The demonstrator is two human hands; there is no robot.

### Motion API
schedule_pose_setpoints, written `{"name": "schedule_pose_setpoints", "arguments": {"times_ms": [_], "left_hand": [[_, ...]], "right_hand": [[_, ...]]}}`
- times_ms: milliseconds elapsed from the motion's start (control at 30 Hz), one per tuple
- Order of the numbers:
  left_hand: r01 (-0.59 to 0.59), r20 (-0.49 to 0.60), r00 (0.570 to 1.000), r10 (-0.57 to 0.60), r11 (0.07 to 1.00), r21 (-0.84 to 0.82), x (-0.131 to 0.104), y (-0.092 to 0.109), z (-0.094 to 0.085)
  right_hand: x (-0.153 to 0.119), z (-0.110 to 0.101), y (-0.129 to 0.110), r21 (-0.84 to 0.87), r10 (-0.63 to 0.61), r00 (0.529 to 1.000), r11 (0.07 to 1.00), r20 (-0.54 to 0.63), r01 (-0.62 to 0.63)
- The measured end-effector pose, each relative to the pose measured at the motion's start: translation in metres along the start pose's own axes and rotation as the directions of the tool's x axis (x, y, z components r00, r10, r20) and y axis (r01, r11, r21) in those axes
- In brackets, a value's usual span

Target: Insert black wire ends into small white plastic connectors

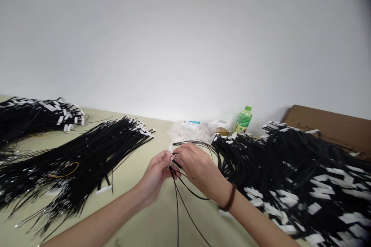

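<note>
In the head view, the left hand (158, 170) pinches a white connector housing (171, 148) between thumb and fingers, above the middle of the pale green table (139, 224). The housing stands roughly upright, its top end projecting above the left thumb. The right hand (197, 166) is set against the right side of the housing, fingers curled and narrowly spaced among black wires (177, 216); whether its fingertips grip a wire cannot be told, since the back of the hand covers them. Several of these wires hang below the hands toward the near edge of the view; others arch behind the right hand toward the right-hand pile. A brown band (231, 197) encircles the right wrist. To the left lies a wire bundle (95, 150) with white connectors at its upper right end and a yellow rubber band (74, 170) across it; a second bundle (29, 117) lies behind. To the right is a large harness pile (290, 154) with white connectors. Beyond the hands, near the wall (185, 46), rests a clear plastic bag (199, 133), with a green-capped bottle (243, 120) to its right. A brown cardboard box (330, 127) lies behind the pile.
</note>
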State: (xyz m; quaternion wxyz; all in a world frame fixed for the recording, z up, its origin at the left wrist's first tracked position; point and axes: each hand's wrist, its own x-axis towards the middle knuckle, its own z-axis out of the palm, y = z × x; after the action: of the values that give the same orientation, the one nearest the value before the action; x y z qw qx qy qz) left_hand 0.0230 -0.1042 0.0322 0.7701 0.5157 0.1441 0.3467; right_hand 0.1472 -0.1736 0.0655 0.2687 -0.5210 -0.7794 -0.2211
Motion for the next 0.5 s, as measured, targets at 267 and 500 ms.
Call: {"name": "schedule_pose_setpoints", "arguments": {"times_ms": [267,500], "left_hand": [[-0.005,-0.003,1.000,0.005,1.000,-0.012,-0.0028,-0.0001,0.0018],[-0.044,-0.086,0.996,0.039,0.997,-0.061,0.0015,0.0068,-0.0022]], "right_hand": [[0.0002,0.0008,0.0003,-0.008,-0.006,1.000,1.000,0.010,0.006],[0.0000,-0.0014,0.0005,0.010,-0.066,0.993,0.998,-0.098,0.067]]}}
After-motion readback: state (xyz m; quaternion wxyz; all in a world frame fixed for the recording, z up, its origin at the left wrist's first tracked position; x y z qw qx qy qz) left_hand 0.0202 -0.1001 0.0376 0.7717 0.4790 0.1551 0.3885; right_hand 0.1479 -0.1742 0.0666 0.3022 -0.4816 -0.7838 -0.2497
